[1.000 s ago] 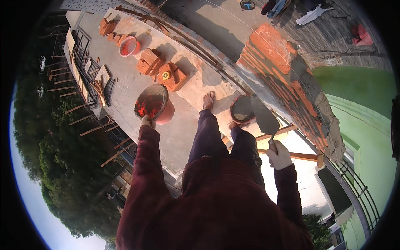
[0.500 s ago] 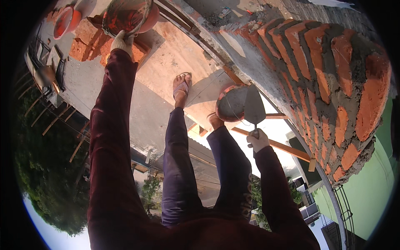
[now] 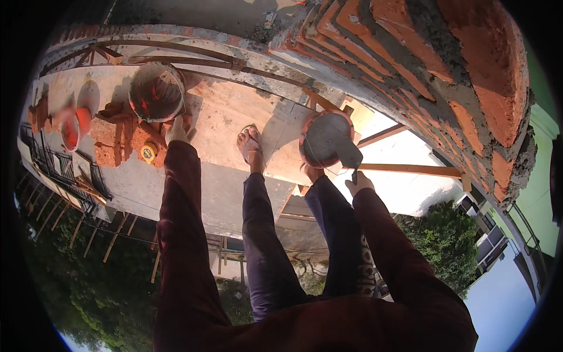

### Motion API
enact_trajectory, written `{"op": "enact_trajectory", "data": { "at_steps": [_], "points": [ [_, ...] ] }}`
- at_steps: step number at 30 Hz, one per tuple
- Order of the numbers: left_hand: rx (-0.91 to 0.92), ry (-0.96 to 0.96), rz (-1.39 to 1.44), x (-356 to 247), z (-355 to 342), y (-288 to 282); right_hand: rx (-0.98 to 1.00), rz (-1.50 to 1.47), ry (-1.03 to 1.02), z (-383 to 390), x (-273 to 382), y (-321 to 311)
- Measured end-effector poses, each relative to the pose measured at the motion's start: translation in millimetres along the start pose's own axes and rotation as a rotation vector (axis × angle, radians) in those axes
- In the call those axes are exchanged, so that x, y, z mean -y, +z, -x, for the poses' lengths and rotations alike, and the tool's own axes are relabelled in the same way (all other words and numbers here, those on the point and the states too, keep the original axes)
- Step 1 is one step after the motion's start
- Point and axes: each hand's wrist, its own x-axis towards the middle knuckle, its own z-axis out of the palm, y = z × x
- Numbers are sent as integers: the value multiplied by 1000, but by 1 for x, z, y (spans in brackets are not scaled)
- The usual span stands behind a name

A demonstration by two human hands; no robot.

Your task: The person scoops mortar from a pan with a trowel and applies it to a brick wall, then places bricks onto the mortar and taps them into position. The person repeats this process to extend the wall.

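My left hand [image 3: 176, 131], in a pale glove, reaches out to the stacked bricks and closes on a brick [image 3: 187, 121] at their right end; its fingertips are partly hidden. Just beyond it stands a mortar-stained orange bucket [image 3: 156, 92] with a wire handle. In my right hand [image 3: 359, 185] is a trowel [image 3: 350, 154], gripped by its handle. The blade overlaps the near right rim of a second bucket [image 3: 325, 138], which holds grey mortar and stands beside my foot.
A brick wall [image 3: 404, 64] with grey joints rises at the right. Left of the bucket are stacked bricks [image 3: 112, 138], a yellow tape measure [image 3: 148, 153] and a red basin [image 3: 71, 130]. Wooden beams [image 3: 410, 169] cross a gap right of the mortar bucket. Trees show below the platform edge.
The view has swung, so the wall sits higher and the left bucket lower. My left hand has shifted from beside the bucket's rim to the brick below it. The trowel blade has tilted toward the mortar.
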Motion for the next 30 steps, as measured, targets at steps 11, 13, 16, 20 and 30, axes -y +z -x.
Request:
{"op": "enact_trajectory", "data": {
  "at_steps": [11, 13, 16, 20, 30],
  "points": [
    [890, 674, -1992, 50, 376, -9, 14, -260, 145, 29, -17, 30],
    [794, 764, -1929, 65, 353, -16, -63, -314, 87, 17, -14, 30],
    [826, 858, -2060, 65, 353, 5, -124, -452, 133, -25, -2, 28],
    [888, 962, -2103, 69, 346, 11, -25, -564, 168, -47, 8, 54],
    [963, 881, -2179, 66, 344, 33, 13, -893, 33, -107, 65, 147]
  ]
}}
